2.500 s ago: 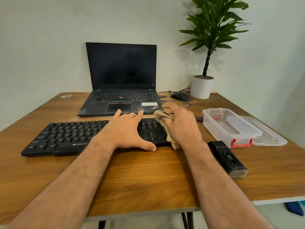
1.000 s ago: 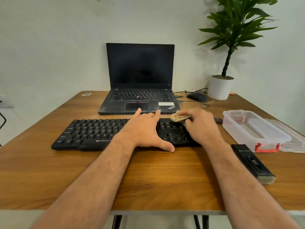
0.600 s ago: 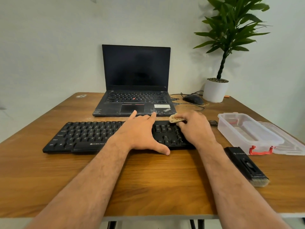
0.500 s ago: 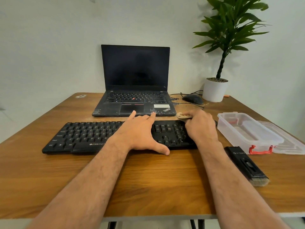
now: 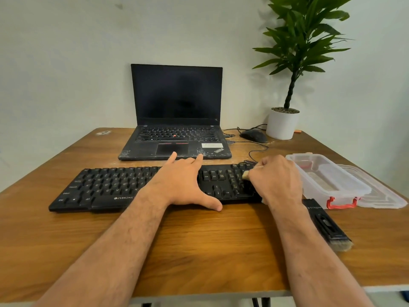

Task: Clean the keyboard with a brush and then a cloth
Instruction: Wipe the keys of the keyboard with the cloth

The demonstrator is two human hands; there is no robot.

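- Centrally, the keyboard [image 5: 106,187] lay flat on the table [image 5: 199,247]; seemingly light and rigid, it was steadied by the left hand [image 5: 183,185], fingers spread.
- The right hand [image 5: 276,180], fingers curled, bunched the soft cloth [image 5: 245,175] over the right-end keys.
- The brush [image 5: 327,224] lay nearby.
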